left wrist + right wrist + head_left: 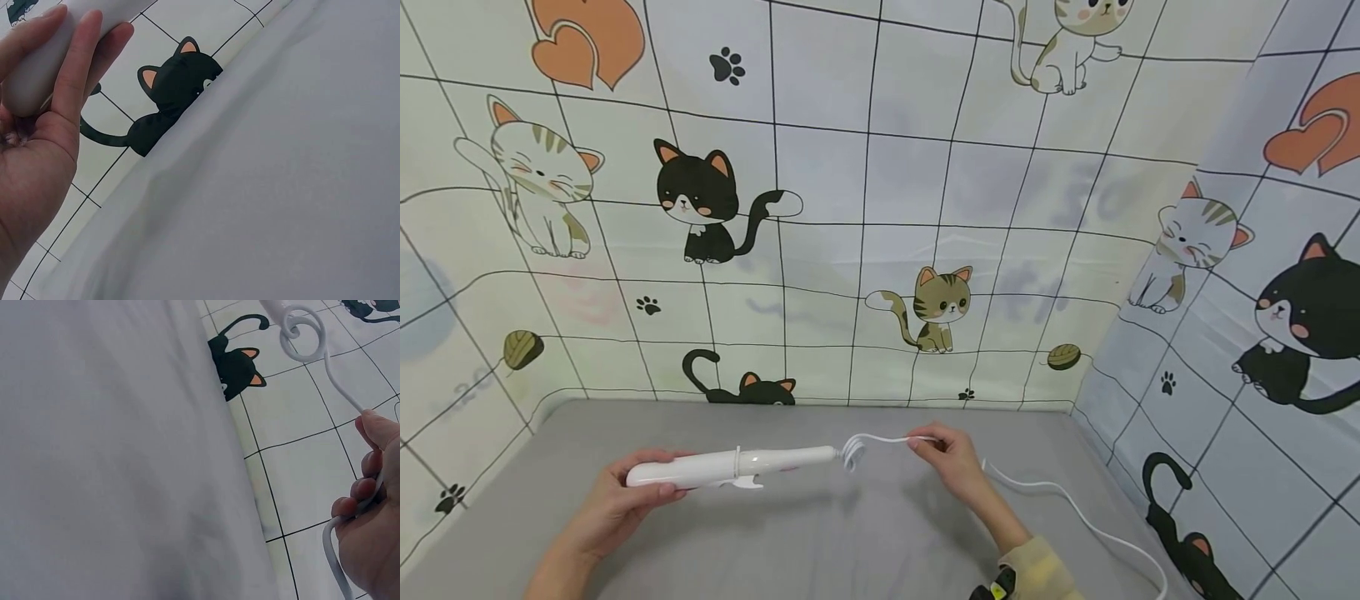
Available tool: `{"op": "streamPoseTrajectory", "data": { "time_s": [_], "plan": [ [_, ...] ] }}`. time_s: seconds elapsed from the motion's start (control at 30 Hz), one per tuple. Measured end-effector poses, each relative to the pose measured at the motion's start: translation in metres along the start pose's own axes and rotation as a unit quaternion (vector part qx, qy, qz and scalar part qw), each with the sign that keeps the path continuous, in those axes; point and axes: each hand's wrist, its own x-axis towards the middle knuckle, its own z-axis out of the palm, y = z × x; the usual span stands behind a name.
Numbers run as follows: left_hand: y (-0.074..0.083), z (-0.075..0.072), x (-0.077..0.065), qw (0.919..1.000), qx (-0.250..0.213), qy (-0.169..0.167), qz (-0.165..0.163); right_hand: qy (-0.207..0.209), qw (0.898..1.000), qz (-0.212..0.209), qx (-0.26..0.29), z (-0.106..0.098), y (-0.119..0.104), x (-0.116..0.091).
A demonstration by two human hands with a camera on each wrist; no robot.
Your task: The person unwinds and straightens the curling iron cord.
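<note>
A white curling iron point(700, 469), with a small lever at its middle, is held level above the grey surface in the head view. My left hand point(610, 504) grips its thick end, fingers and thumb wrapped around it. From the slim end at right comes a white cord point(1045, 486), looped once or twice close to the iron. My right hand point(958, 467) pinches this cord between thumb and forefinger, a little right of the loops. In the right wrist view the cord point(340, 390) also runs through the curled other fingers and hangs below the hand.
A grey cloth-covered table point(820, 542) lies beneath both hands. Behind it and at the sides hangs a pale grid-patterned curtain point(820, 175) printed with cartoon cats. The cord's free length trails down toward the front right.
</note>
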Motion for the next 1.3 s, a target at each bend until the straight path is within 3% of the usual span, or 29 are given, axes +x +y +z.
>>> {"op": "streamPoseTrajectory", "data": {
  "time_s": [0.33, 0.67, 1.07, 1.3],
  "plan": [
    [0.004, -0.002, -0.003, 0.9998, -0.014, 0.009, 0.009, 0.032, 0.999, 0.011, 0.001, -0.009, 0.002, 0.000],
    [0.006, -0.007, -0.006, 0.9990, -0.027, 0.007, 0.034, 0.023, 1.000, 0.014, 0.002, -0.015, 0.002, -0.004],
    [0.010, -0.006, -0.007, 0.9989, -0.030, 0.020, 0.029, 0.030, 0.998, 0.055, -0.006, -0.022, 0.007, -0.005],
    [0.010, -0.006, -0.005, 0.9979, -0.051, 0.013, 0.036, 0.064, 0.990, 0.105, -0.066, -0.025, 0.028, 0.001]
  ]
}}
